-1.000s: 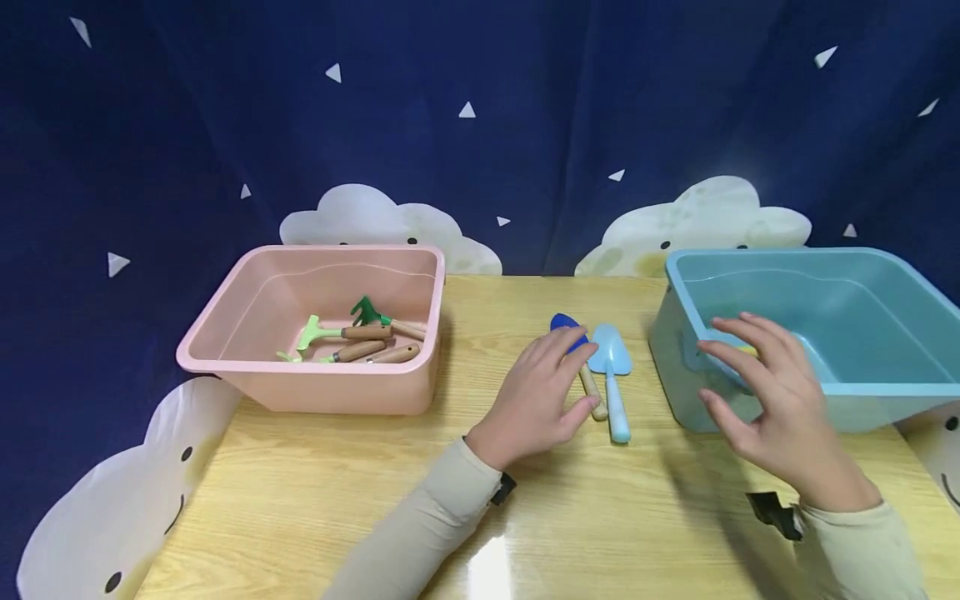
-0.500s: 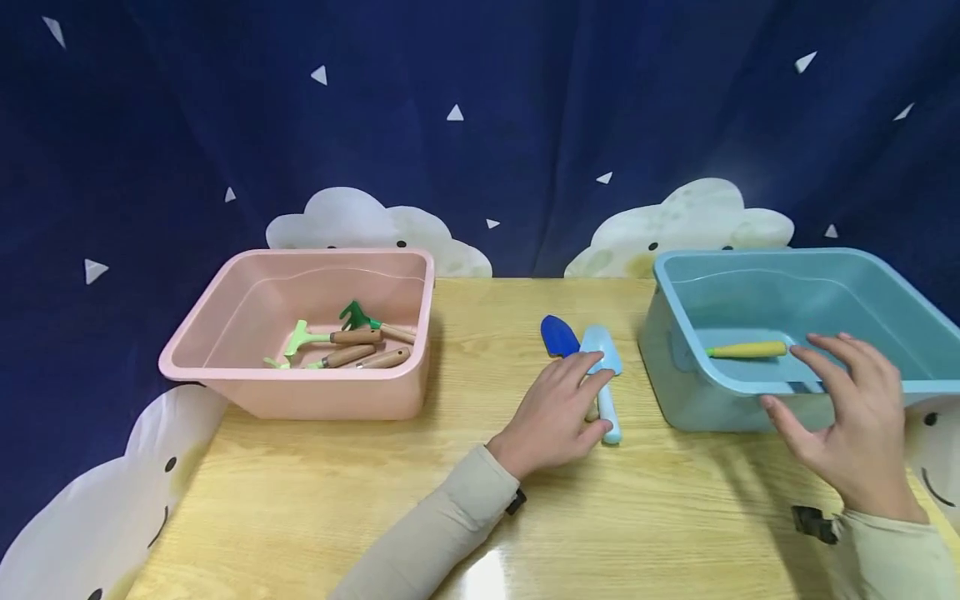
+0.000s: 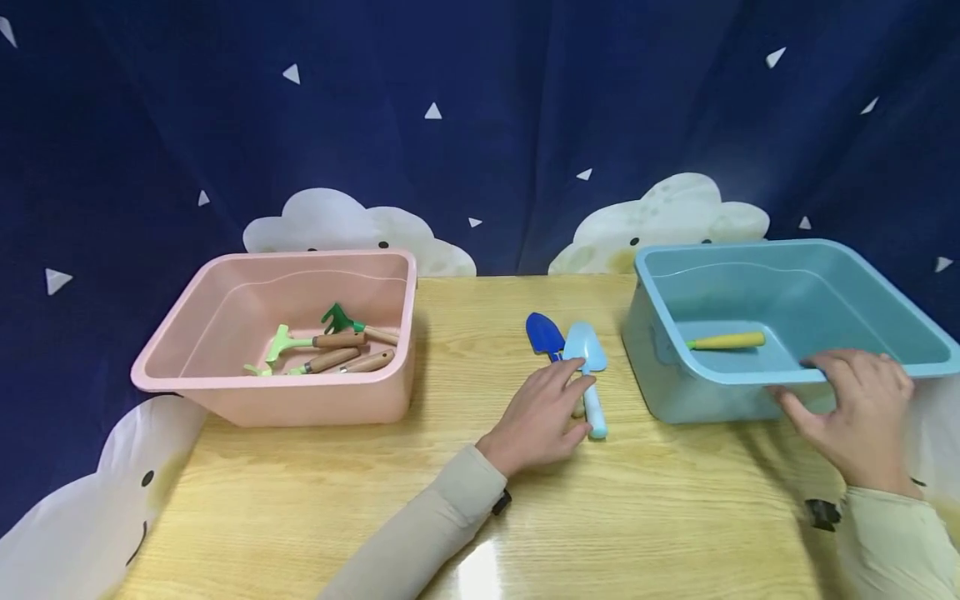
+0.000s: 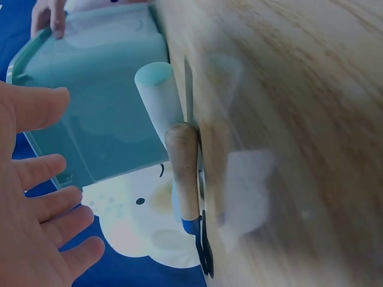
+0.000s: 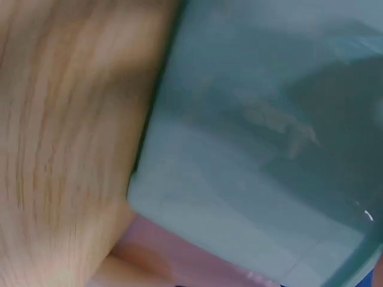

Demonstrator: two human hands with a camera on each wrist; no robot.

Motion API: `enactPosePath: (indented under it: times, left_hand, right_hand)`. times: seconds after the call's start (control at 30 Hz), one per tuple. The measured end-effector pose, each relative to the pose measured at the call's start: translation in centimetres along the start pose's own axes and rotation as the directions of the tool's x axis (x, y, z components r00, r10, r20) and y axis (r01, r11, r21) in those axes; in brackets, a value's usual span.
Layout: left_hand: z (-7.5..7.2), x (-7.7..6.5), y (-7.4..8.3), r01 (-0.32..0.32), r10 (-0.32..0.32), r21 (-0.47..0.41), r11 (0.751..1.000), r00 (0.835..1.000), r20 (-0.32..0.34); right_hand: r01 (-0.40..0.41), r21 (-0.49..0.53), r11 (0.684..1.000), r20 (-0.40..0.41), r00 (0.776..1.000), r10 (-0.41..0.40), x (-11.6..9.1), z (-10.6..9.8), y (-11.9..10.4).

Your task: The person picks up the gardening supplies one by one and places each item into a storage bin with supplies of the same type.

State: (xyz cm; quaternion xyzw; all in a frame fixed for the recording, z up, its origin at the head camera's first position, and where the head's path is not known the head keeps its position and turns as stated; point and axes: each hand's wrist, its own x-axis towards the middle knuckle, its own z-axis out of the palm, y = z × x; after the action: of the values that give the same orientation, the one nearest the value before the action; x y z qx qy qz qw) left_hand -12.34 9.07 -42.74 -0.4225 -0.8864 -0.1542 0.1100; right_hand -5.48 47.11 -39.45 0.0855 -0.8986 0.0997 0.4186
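My left hand [image 3: 534, 421] hovers with spread, relaxed fingers over two trowels on the table. One trowel [image 3: 584, 343] is light blue all over; the dark blue trowel [image 3: 543, 333] has a wooden handle [image 4: 183, 170], mostly hidden under the hand in the head view. In the left wrist view a gap shows between the fingers and both handles. At the right, my right hand [image 3: 862, 417] grips the near rim of a teal tub [image 3: 705, 402], fingers over the edge and thumb outside. Inside that tub lies a tool with a yellow handle [image 3: 727, 341].
A pink tub [image 3: 300, 404] stands at the left on the wooden table [image 3: 360, 508]. Several small garden tools lie in it, among them a dark green rake [image 3: 339, 318] and a light green tool [image 3: 281, 343]. Behind hangs a dark blue curtain [image 3: 480, 167].
My right hand has moved right and down from above the teal tub's left side onto its near rim, uncovering the yellow handle. My left hand stays close over the trowels. The head view has shifted slightly.
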Motion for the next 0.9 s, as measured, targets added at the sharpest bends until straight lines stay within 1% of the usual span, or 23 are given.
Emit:
enactPosePath:
  times: [0.1,0.2,0.4,0.5,0.63,0.73,0.8,0.9]
  left_hand:
    - [0.1,-0.2,-0.3,0.009,-0.009,-0.005,1.0,1.0,0.022]
    - [0.1,-0.3,-0.6,0.016,-0.016,-0.013,1.0,0.999,0.029]
    - [0.4,-0.6,-1.3,0.027,-0.026,-0.014,1.0,0.999,0.043]
    - [0.8,-0.5,-1.7,0.023,-0.023,-0.02,1.0,0.999,0.035]
    - [1.2,0.2,-2.1,0.009,-0.009,-0.024,1.0,0.999,0.031]
    - [1.4,1.0,-2.1,0.009,-0.007,-0.026,1.0,0.998,0.059]
    - [1.6,1.5,-1.9,0.01,-0.007,-0.031,0.999,0.996,0.09]
    - [2.1,2.3,-1.8,-0.005,0.01,-0.039,0.999,0.992,0.126]
  right_hand:
    - [0.019,0.037,0.999,-0.042,0.999,-0.017,-0.1,0.9,0.4]
    - [0.027,0.059,0.998,-0.071,0.997,-0.022,0.0,1.2,0.5]
    - [0.015,0.074,0.997,-0.07,0.997,-0.01,0.4,1.4,0.0]
    - [0.01,0.078,0.997,-0.079,0.997,-0.004,0.4,1.5,-0.2]
    - [0.005,0.068,0.998,-0.085,0.996,0.001,0.5,1.4,-0.3]
    - [-0.004,0.057,0.998,-0.076,0.997,0.008,0.5,1.4,-0.4]
    - [-0.008,0.056,0.998,-0.075,0.997,0.012,0.4,1.5,-0.4]
    - [-0.013,0.058,0.998,-0.066,0.998,0.017,0.4,1.7,-0.5]
